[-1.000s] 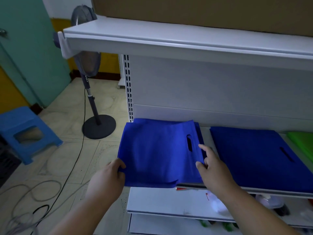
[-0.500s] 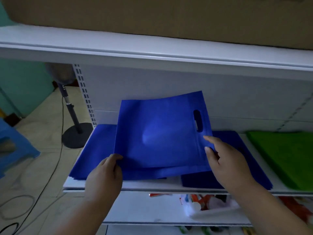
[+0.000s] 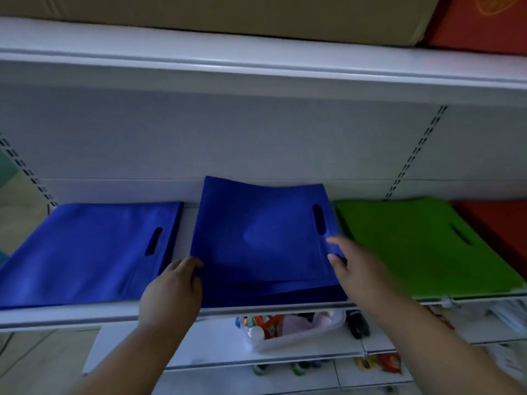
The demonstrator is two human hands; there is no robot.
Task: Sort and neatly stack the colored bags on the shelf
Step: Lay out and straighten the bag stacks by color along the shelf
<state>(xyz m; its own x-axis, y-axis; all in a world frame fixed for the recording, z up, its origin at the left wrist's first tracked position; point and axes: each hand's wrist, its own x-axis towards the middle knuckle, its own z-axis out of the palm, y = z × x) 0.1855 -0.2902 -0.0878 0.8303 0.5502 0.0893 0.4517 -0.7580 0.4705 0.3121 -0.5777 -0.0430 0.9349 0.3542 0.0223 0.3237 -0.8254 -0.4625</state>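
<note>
A blue bag (image 3: 262,238) with a handle slot is tilted up over the middle blue stack (image 3: 285,292) on the white shelf (image 3: 85,315). My left hand (image 3: 171,292) pinches its lower left corner. My right hand (image 3: 359,266) pinches its right edge just below the slot. Another blue stack (image 3: 85,252) lies flat at the left. A green stack (image 3: 422,246) lies to the right, and a red stack (image 3: 496,223) shows at the far right edge.
An upper shelf (image 3: 256,67) carries a cardboard box (image 3: 228,15) and a red item (image 3: 482,21). On the lower shelf sits a clear tub (image 3: 288,329) of small items. Slotted uprights run along the back panel.
Both hands have carried the blue bag rightward from the left stack to above the middle stack. The view has swung right, bringing the green and red stacks into sight.
</note>
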